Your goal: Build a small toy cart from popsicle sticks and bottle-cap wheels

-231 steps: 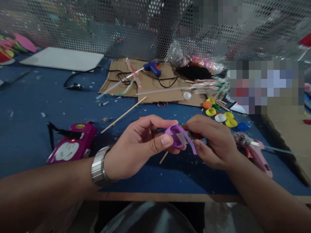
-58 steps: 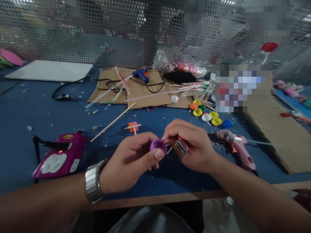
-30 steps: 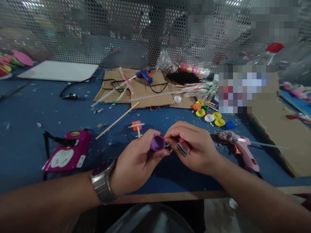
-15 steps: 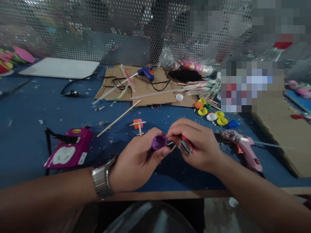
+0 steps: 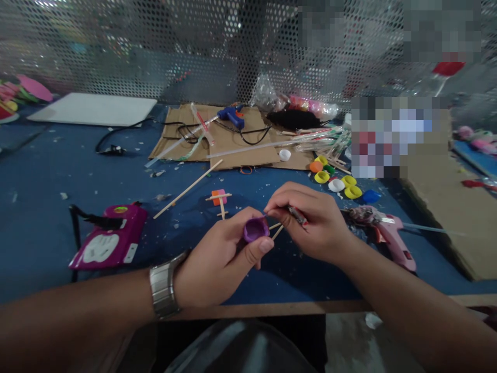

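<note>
In the head view, your left hand had its grip closed on a purple cap, thumb at the near side and fingers behind, with the cap's open mouth turned up toward you. Your right hand was just to the right of the cap, its grip drawn in narrow around a red-and-grey tool (your fingers hid much of it). Those fingertips were pinched together by the cap's far right rim, though you could not tell whether they touched it. Pale stick ends showed between the cap and your right hand.

Beyond the cap and a little left on the bench lay an orange-and-pink block with thin sticks across it, and farther left a long stick. Well left of the cap sat a magenta device. Well to its right lay a pink glue gun, and beyond the cap to the right were loose coloured caps. Farther back, behind the cap, a blue glue gun rested on cardboard; a white board lay far back to its left.
</note>
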A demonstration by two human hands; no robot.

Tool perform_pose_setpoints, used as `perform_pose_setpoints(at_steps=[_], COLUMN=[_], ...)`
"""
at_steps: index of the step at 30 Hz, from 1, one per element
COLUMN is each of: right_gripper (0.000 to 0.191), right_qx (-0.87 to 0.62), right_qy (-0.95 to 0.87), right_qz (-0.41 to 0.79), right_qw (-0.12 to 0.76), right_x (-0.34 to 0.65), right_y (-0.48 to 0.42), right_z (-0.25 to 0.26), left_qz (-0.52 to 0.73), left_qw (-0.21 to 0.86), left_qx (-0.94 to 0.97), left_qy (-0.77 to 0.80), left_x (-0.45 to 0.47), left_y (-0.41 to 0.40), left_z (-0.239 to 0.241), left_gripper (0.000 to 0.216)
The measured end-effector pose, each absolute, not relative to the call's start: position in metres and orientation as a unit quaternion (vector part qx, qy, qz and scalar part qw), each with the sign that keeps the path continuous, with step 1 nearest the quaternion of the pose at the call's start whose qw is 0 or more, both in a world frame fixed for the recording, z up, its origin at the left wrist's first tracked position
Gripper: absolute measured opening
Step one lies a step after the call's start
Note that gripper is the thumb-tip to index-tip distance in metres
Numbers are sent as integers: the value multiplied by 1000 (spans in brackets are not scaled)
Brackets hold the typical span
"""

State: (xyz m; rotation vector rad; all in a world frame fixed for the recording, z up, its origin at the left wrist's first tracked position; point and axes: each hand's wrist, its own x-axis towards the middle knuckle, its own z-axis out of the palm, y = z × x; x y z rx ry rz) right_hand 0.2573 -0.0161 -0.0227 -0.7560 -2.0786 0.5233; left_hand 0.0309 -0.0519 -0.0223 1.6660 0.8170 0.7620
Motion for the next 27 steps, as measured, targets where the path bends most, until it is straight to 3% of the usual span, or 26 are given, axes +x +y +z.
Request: perform_pose_setpoints(at_steps=[4,9,15,19,27], right_gripper=[20,9,31,34,15], right_qx=[-305,-302,-310,-312,-305], right_qy=[-825,-831,-842,-841,-843], right_qz=[216,214,232,255,238], right_qw=[423,416,376,362,374], right_x=[259,257,259,261,260], right_y=[-13,-15,-18,-17,-16], right_z=[-23,-17,-18,-20,-23], left_qz=[354,387,365,365,326], left_qw=[594,581,537,517,459], left_qx=[633,620,669,682,735], left_qy=[349,357,363,366,377], left_x=[34,34,32,33,29], left_y=[-49,-46,-47,-44,-42], left_z=[-26,-30,-34,-33,-28], left_gripper=[34,40,35,33,36])
